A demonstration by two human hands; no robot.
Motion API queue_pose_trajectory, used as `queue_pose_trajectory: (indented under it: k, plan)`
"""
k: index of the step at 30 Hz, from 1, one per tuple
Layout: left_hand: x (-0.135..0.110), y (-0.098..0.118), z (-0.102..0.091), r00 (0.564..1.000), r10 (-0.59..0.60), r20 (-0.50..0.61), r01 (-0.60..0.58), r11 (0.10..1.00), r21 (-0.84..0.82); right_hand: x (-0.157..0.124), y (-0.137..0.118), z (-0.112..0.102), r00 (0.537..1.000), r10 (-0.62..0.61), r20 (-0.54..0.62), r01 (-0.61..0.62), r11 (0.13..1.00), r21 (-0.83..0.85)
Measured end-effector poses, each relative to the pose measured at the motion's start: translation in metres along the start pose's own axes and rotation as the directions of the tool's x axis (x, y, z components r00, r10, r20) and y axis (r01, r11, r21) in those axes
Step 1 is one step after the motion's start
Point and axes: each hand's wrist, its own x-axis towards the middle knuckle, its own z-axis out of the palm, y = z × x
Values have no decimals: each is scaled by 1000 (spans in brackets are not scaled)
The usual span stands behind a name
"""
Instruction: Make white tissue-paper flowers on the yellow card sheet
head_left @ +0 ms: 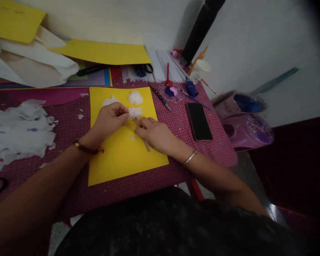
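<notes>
A yellow sheet of paper [114, 160] lies flat on the table under both hands. My left hand [109, 119] is closed, thumb and fingertips pinched at the left edge of a small crumpled piece of white paper [135, 112] on the sheet. Just to the right, my right hand [156, 133] rests on the sheet with bent fingers pressed together; what they hold, if anything, is hidden. A thin tan strip [146, 144] shows beneath that hand. Above the piece sits a fluffy white cluster [135, 97]. Another white scrap [110, 100] lies behind my left hand.
Torn white paper [21, 131] is heaped at left. To the right are a pencil [161, 99], a clear paint palette [171, 91], a dark blue bottle [191, 87] and a phone [199, 121]. Scissors [144, 69] and white sticks [162, 65] lie at the back.
</notes>
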Motion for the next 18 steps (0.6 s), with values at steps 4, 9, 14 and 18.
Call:
queue_pose_trajectory:
  k: [4,9,14,18]
  plan:
    - [-4,4,-4,1000,10,-1,-11,998,-67,-5,8,1,946,143,-290,7,887,461]
    - [-10,0,-37,999,11,-40,-12,999,-47,-1,18,3,816,541,-203,-66,437,897]
    - [-25,-13,-120,957,7,-289,41,986,161,8,19,8,840,541,-52,-122,280,952]
    - [-31,-24,-185,896,-26,-443,160,950,268,10,18,7,851,524,-40,-129,283,950]
